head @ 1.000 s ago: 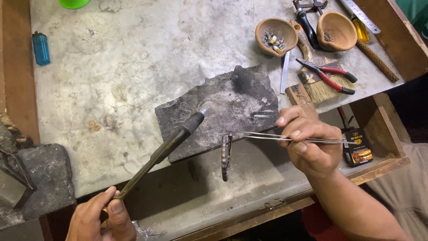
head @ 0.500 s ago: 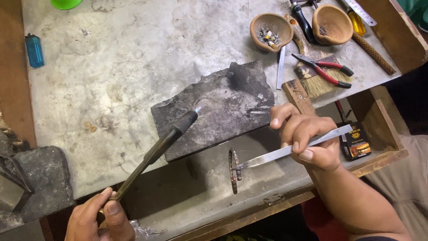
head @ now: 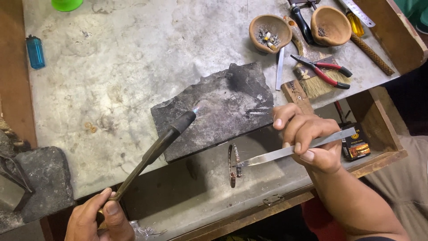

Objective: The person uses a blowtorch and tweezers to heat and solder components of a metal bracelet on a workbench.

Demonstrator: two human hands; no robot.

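My left hand [head: 100, 218] grips the thin handle of a gas torch [head: 156, 149] whose dark nozzle points up and right, with a small pale flame at the tip over a charred dark soldering slab [head: 218, 114]. My right hand [head: 307, 138] holds long steel tweezers [head: 276, 155] pointing left. The tweezers' tips pinch a thin curved metal bangle piece [head: 232, 166], held edge-on over the lower metal shelf, in front of the slab and apart from the flame.
The grey bench top [head: 133, 62] carries a blue lighter [head: 35, 51], a green cup [head: 67, 4], two clay bowls [head: 270, 32], red-handled pliers [head: 323, 71], a brush [head: 312, 76] and a file. A dark stone block [head: 40, 183] sits left. A small box [head: 355, 145] lies right.
My right hand swung the tweezers from lying across the slab's front edge down over the shelf, turning the bangle piece upright. The torch stayed nearly still with its tip over the slab.
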